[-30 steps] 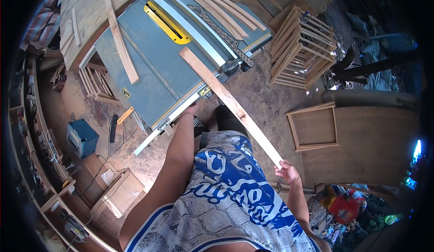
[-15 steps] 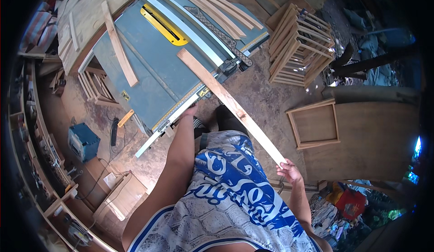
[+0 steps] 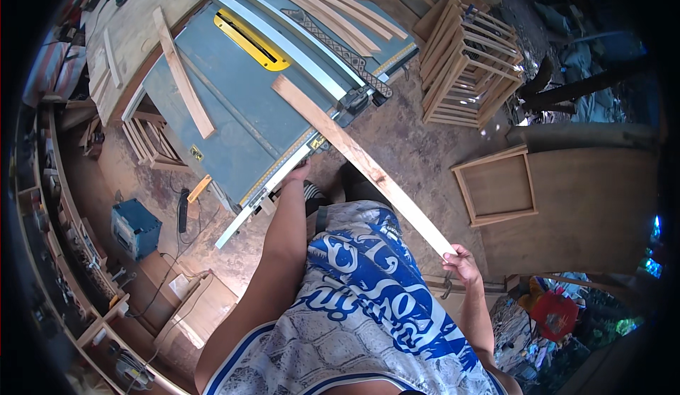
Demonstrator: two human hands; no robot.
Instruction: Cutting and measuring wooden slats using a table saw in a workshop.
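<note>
A long wooden strip (image 3: 375,173) slants from the front of a table saw (image 3: 234,105) out past the saw's edge toward me. Its near end is pinched in my right hand (image 3: 464,265), with the thumb on top. The far end rests on the saw's grey top, close to the yellow blade insert (image 3: 252,39) and the silver fence (image 3: 283,41). My left hand (image 3: 297,173) is at the saw's front rail (image 3: 265,188); its fingers are mostly hidden beneath the edge. Another wooden strip (image 3: 182,73) lies on the left part of the saw top.
Several strips (image 3: 336,9) lie right of the fence. Stacked wooden frames (image 3: 471,69) stand at the right, with a single frame (image 3: 496,186) nearer. A blue box-shaped machine (image 3: 136,229) and cables are on the floor at left, beside shelving (image 3: 71,253).
The view has shifted slightly. My right hand still grips the strip's near end, and the strip has barely moved against the saw. My left hand stays at the rail.
</note>
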